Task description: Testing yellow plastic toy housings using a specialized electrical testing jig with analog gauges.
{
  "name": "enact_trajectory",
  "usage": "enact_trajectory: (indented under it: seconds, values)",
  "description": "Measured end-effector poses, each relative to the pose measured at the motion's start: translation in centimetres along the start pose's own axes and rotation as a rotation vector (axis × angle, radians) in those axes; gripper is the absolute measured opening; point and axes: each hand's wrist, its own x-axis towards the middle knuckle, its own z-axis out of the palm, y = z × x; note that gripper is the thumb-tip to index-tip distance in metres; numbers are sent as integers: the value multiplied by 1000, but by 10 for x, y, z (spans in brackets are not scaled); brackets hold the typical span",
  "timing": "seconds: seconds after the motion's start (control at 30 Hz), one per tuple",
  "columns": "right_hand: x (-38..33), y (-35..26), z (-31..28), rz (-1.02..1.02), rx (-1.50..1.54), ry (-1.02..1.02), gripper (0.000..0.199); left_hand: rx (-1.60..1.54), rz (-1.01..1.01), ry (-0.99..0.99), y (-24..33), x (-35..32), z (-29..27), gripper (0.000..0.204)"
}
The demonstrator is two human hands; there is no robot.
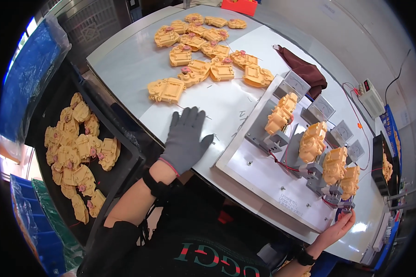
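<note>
My left hand (186, 141), in a grey glove, lies with fingers spread over the white tabletop (155, 115) and holds nothing. Just beyond its fingertips is a yellow plastic housing (166, 90), the nearest of a cluster. On the right stands a white fixture board (259, 182) with several yellow housings (313, 142) mounted upright in grey metal holders. Bare-skinned, my right hand (336, 230) reaches to the board's near right end. Its thumb and fingers are closed on a small metal clamp (346, 205) below the last housing (350, 181); the fingers partly hide it.
A black tray (108, 184) full of yellow housings sits left of the table. Dial meters (321, 108) line the board's far side, with red wires. A dark brown cloth (302, 69) lies behind them. A power supply (371, 97) and a black bin (379, 177) stand at right.
</note>
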Motion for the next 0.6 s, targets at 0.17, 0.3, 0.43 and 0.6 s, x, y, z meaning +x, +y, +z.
enact_trajectory:
  seconds: [0.17,0.3,0.43,0.6]
  values:
    - [-5,-13,4,20,14,30,34,-97,182,-59,15,14,1,56]
    - [-4,-15,5,47,-15,31,35,-187,115,87,-2,35,9,53]
    - [-5,-18,7,25,24,40,36,-39,-2,98,-9,64,14,54]
    - [-3,-12,5,-1,-10,41,36,4,-10,-83,-7,66,1,58]
